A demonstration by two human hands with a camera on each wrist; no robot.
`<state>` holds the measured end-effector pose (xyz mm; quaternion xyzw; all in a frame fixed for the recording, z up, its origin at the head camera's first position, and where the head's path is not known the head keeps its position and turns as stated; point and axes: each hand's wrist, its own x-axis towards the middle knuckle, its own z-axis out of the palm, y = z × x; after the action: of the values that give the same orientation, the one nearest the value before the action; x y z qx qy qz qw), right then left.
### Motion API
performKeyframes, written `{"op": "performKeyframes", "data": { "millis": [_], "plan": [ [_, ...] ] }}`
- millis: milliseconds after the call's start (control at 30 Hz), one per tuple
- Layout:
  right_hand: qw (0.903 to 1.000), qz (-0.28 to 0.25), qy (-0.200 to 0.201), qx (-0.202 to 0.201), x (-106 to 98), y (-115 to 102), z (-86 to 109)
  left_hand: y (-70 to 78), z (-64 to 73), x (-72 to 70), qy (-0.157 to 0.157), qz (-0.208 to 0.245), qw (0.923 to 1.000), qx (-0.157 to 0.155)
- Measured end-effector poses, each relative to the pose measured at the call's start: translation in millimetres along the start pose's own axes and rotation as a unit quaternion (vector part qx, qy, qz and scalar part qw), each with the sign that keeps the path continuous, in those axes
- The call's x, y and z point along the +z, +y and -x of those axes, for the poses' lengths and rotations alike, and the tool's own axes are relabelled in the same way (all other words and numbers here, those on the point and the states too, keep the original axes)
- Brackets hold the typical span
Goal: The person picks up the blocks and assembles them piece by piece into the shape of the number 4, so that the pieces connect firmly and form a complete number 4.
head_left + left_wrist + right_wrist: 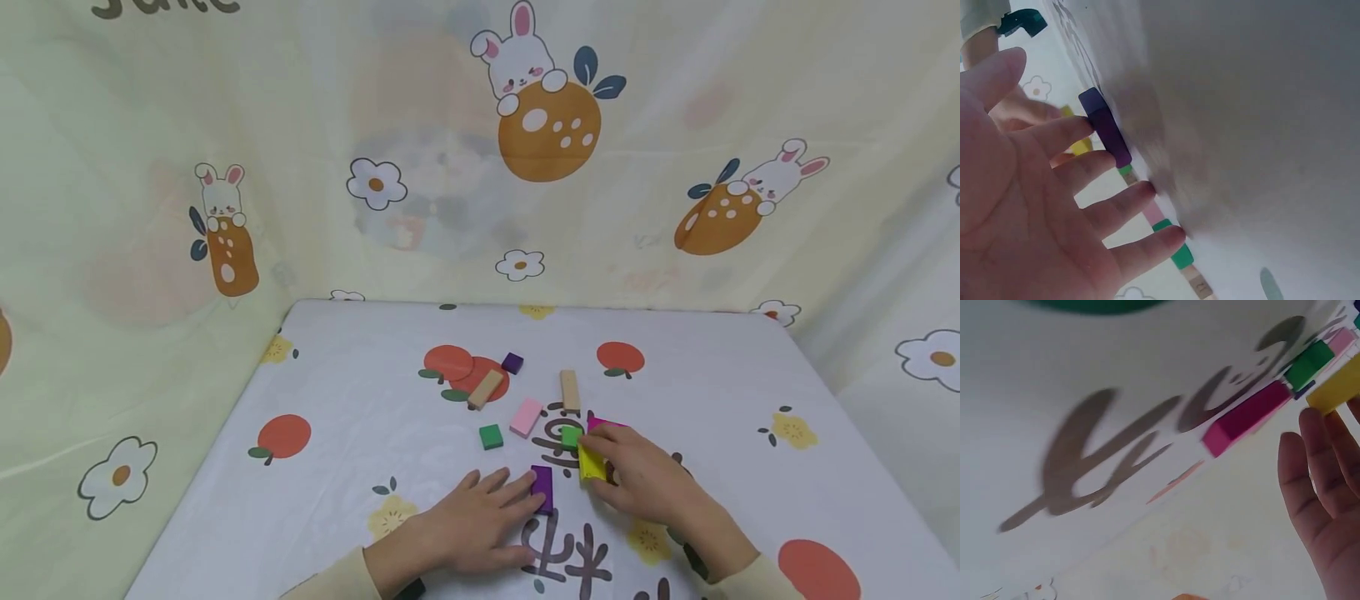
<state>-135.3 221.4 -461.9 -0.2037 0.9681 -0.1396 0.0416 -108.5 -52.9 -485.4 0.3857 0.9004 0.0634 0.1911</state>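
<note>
My left hand (480, 521) is spread over the table with straight fingers. Its index and middle fingertips touch a purple block (542, 490), which lies flat on the cloth; the left wrist view shows the purple block (1107, 128) right at those fingertips. My right hand (648, 475) pinches a yellow block (591, 463) between thumb and fingers. In the right wrist view the yellow block (1338, 386) sits at the fingertips, partly cut off by the frame. Close by lie a light green block (572, 437) and a magenta block (603, 422), the latter partly covered by the right hand.
Farther back lie a pink block (527, 417), a green block (491, 437), two wooden blocks (486, 389) and a small dark purple block (512, 363). A white printed cloth (352, 367) covers the table. Behind it hangs a patterned curtain (435, 100).
</note>
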Motion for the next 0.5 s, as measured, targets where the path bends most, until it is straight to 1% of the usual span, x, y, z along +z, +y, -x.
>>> {"op": "performKeyframes", "data": {
  "millis": [167,333,500],
  "plan": [
    [0.9996,-0.003,0.021,-0.017,0,-11,-14.7,-0.6,0.2,0.1,-0.003,0.003,1.0000,0.001],
    [0.9987,0.004,0.035,-0.037,7,-19,-31.1,-0.3,0.1,-1.2,-0.002,0.001,1.0000,0.004],
    [0.9985,0.003,0.026,-0.048,13,-26,-43.2,-0.3,1.5,-0.6,-0.001,0.001,1.0000,0.004]
  ]
}}
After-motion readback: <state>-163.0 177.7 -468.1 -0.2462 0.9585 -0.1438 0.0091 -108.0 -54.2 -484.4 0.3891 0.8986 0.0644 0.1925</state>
